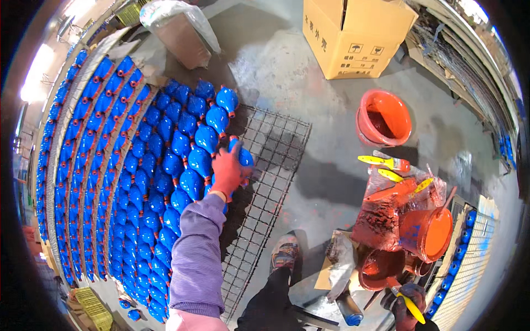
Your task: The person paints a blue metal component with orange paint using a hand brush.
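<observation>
My left hand (pixel 227 170), in a red glove, has its fingers around a rounded, glossy blue casing (pixel 243 155) at the right edge of several rows of like casings (pixel 179 144). Those casings have red ends and lie close together on a wire mesh rack (pixel 274 144). Low on the right, my right hand (pixel 407 304) wears a dark, stained glove and grips a paintbrush (pixel 411 307) with a yellow handle. The brush's red bristle end is at the rim of a red-coated bowl (pixel 377 270). The left palm is hidden from view.
Paintbrushes (pixel 378 161) lie on a red-smeared stand beside a bucket of red paint (pixel 439 234). A red bucket (pixel 385 118) and a cardboard box (pixel 358 41) stand on the floor beyond. More racks of blue casings (pixel 91 140) rise at left; a yellow crate (pixel 93 309) sits lower left.
</observation>
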The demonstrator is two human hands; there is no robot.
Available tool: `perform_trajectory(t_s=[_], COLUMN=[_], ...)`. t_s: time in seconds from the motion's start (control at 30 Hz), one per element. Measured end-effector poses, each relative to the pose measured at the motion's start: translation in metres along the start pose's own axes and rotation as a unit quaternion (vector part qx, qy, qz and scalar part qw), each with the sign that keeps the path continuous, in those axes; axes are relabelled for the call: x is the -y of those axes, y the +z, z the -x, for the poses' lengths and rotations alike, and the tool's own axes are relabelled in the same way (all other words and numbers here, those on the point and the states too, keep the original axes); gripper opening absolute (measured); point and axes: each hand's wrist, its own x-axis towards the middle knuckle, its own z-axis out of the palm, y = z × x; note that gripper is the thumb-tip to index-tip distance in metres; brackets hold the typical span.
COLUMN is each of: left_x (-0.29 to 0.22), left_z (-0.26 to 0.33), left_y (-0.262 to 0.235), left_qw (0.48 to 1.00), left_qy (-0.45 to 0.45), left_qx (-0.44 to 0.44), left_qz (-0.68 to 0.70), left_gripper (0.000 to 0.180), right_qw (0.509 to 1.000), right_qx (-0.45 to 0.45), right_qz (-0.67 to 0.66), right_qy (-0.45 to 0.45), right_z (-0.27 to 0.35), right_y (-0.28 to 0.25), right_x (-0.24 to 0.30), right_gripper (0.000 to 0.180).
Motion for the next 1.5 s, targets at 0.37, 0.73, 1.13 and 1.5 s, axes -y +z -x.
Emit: perform_trajectory(t_s=[0.37,0.73,1.13,1.5], left_x=[0.009,0.033,0.059,-0.198], left_z=[-0.037,-0.011,0.057,0.159], left_y=[0.01,0.026,-0.03,-0.245], left_qw=[0.986,0.987,0.917,0.86], left_qy=[-0.006,0.012,0.23,0.309], left_qx=[0.108,0.084,0.124,0.144], left_qz=[-0.128,-0.134,0.3,0.38], left_gripper=[0.088,0.09,0.04,0.041], right_qw=[0.992,0.997,0.904,0.746], right_qx=[0.001,-0.012,-0.122,-0.236], right_qz=[-0.061,0.055,0.383,0.357], right_qy=[0.112,0.05,0.145,0.51], right_z=[0.007,0.023,0.131,0.504], right_y=[0.033,0.028,-0.175,-0.135], right_x=[-0.029,-0.003,0.001,-0.086], right_gripper=[0.019,0.026,0.037,0.026])
